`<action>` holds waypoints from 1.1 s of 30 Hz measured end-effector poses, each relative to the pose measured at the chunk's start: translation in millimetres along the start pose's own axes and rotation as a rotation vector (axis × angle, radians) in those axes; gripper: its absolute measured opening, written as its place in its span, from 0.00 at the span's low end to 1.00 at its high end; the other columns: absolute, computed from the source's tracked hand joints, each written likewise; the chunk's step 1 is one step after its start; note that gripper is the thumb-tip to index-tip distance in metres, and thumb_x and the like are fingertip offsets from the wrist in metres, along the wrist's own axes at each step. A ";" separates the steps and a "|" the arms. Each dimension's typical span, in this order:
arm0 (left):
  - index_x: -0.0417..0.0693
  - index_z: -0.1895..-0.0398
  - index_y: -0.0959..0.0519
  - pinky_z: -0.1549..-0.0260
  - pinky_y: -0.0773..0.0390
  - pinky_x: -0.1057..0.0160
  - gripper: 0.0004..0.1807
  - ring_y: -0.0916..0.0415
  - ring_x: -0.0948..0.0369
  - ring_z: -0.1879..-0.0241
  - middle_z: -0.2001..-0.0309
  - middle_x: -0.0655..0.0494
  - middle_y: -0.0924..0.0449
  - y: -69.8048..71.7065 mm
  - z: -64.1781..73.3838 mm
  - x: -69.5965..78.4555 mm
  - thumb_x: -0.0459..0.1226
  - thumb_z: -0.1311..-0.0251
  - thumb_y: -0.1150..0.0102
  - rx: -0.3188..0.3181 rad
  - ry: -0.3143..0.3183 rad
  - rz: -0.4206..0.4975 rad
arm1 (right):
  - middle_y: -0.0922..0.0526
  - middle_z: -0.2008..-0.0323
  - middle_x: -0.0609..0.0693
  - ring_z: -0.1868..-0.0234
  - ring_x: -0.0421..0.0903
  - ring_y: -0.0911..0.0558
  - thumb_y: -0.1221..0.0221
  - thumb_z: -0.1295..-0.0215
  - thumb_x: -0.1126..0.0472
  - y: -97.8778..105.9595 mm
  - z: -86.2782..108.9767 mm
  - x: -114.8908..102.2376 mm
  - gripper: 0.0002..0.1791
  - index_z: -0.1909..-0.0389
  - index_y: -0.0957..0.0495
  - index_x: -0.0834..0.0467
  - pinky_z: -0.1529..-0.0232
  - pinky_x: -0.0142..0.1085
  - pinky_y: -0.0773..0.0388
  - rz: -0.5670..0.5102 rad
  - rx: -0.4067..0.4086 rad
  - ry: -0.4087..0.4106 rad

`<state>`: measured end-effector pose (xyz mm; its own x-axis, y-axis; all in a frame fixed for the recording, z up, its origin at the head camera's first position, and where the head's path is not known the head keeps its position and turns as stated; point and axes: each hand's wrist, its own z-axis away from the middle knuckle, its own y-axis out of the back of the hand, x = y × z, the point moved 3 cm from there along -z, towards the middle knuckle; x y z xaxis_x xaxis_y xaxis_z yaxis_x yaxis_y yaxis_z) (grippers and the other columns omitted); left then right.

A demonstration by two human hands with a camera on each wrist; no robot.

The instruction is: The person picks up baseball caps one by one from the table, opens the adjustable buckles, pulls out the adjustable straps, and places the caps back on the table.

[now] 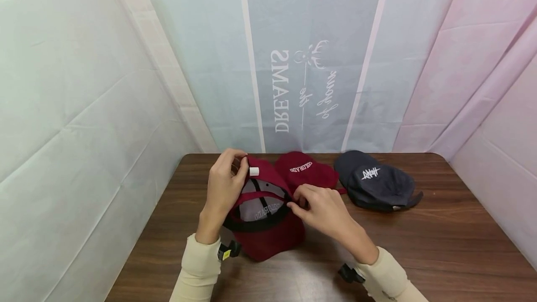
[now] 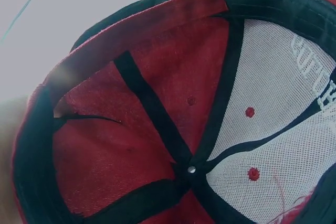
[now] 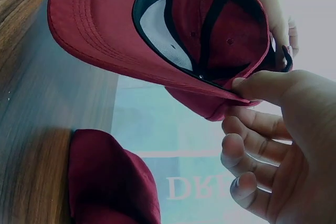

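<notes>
Between both hands a dark red baseball cap point(image 1: 272, 236) is held with its opening toward me and its brim pointing down at the table's near side. My left hand point(image 1: 226, 181) pinches the cap's back edge, beside a white label. With thumb and fingers my right hand point(image 1: 320, 209) grips the other side of the rim, by the end of the back strap. In the left wrist view the inside of the cap point(image 2: 157, 103) shows red cloth, white mesh and black seam tape. The right wrist view shows my right thumb on the sweatband edge of the cap point(image 3: 105, 19).
Behind the held cap lies a second dark red cap point(image 1: 312, 171) lettered COLORADO. A navy cap point(image 1: 377, 183) with white lettering is right of it, its strap trailing. All are on a brown wooden table point(image 1: 440, 250), with printed cloth point(image 1: 310, 13) hanging behind.
</notes>
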<state>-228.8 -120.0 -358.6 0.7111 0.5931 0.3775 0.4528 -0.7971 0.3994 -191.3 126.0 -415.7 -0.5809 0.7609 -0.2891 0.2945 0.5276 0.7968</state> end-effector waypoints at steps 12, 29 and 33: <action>0.40 0.58 0.18 0.77 0.21 0.63 0.05 0.20 0.59 0.73 0.66 0.47 0.19 8.9 0.7 -4.7 0.25 0.32 0.38 0.020 0.009 0.002 | 0.24 0.79 0.39 0.79 0.29 0.32 0.25 0.43 0.63 -9.8 -6.6 -4.5 0.13 0.73 0.22 0.49 0.76 0.26 0.33 -0.098 -0.006 0.023; 0.40 0.59 0.17 0.76 0.19 0.65 0.06 0.20 0.60 0.73 0.67 0.48 0.19 14.6 -0.4 -9.3 0.24 0.35 0.38 0.064 0.017 0.019 | 0.19 0.74 0.42 0.74 0.34 0.23 0.26 0.41 0.68 -11.8 -22.0 -3.4 0.11 0.70 0.19 0.54 0.73 0.26 0.25 -0.219 0.057 0.065; 0.40 0.59 0.18 0.74 0.18 0.66 0.06 0.21 0.60 0.72 0.67 0.48 0.19 15.7 -0.2 -9.7 0.24 0.35 0.38 0.066 0.024 0.013 | 0.18 0.74 0.43 0.74 0.34 0.23 0.26 0.41 0.68 -11.6 -26.4 -2.9 0.11 0.70 0.19 0.54 0.73 0.26 0.24 -0.203 0.090 0.090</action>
<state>-228.7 -138.2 -355.8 0.7042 0.5846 0.4029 0.4788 -0.8100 0.3386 -213.1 107.7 -410.0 -0.6994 0.6009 -0.3869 0.2286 0.7010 0.6756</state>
